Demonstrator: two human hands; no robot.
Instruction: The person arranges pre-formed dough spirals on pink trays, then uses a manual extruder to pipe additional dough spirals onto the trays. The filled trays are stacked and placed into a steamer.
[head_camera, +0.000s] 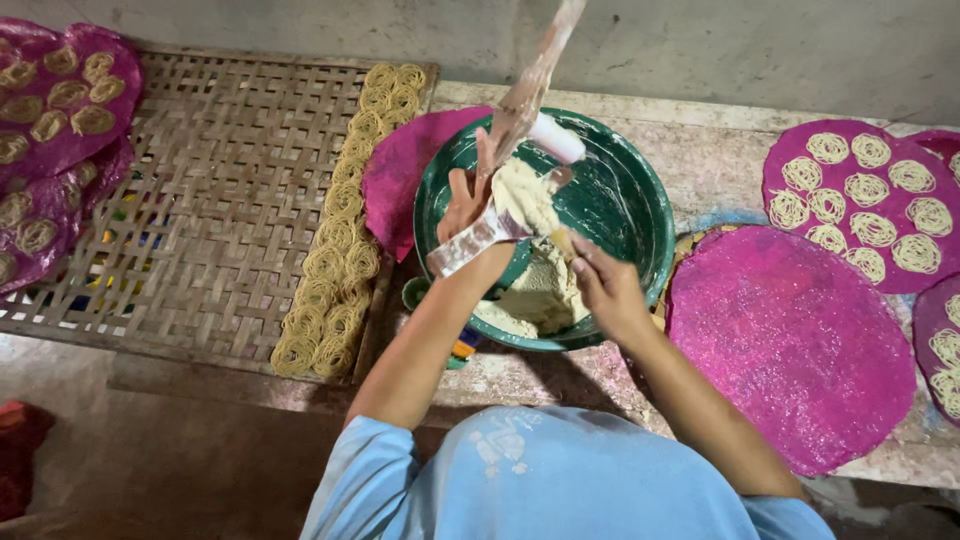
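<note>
While I watch from the head view, both hands meet over the green bowl (640, 215), which sits on the bench between a woven bamboo tray (215, 210) on the left and round pink mats (790, 340) on the right. My left hand (468, 200) is raised at the bowl's near-left side, fingers wrapped shut around a clear plastic piping bag (520, 105). The bag's long axis runs steeply up and to the right from that fist, its loose top trailing out of the frame's upper edge, while its open mouth faces down and right toward the dough. A white cylindrical piece (556, 138) lies just beside the bag against the bowl's far wall; I cannot tell whether it is joined to it.

My right hand (605, 288) is at the bowl's near rim, lower and to the right of the left. It seems pinched on a small tool or lump of pale dough (535, 290), though what sits between the fingertips is too small to make out. The dough mass lies in the bowl's near-left half, directly between the two hands, and a portion rises against the bag's mouth. So the right hand is the nearer one to the dough, with the bag just up and left of it.

Coiled noodle nests (340, 250) line the tray's right edge, and more rest on the mats at far right and far left.
</note>
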